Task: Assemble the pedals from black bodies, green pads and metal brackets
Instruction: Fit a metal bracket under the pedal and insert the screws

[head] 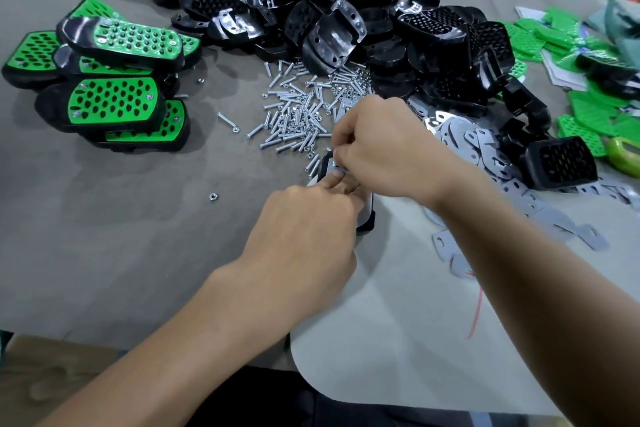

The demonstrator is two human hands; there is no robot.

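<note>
A black pedal body (366,215) lies on the table under both hands, mostly hidden, with a grey metal bracket (333,166) on top of it. My left hand (304,229) covers the near part of the body, its fingertips pressing on the bracket. My right hand (384,146) is above the far end with its fingers curled, pinching something small at the bracket; what it pinches is hidden. Behind lies a pile of screws and nuts (298,111).
Finished pedals with green pads (114,97) are stacked at the left. A big heap of black bodies (346,17) fills the back. Loose metal brackets (485,149) spread to the right, green pads (588,114) at the far right. A stray nut (213,197) lies on the grey table.
</note>
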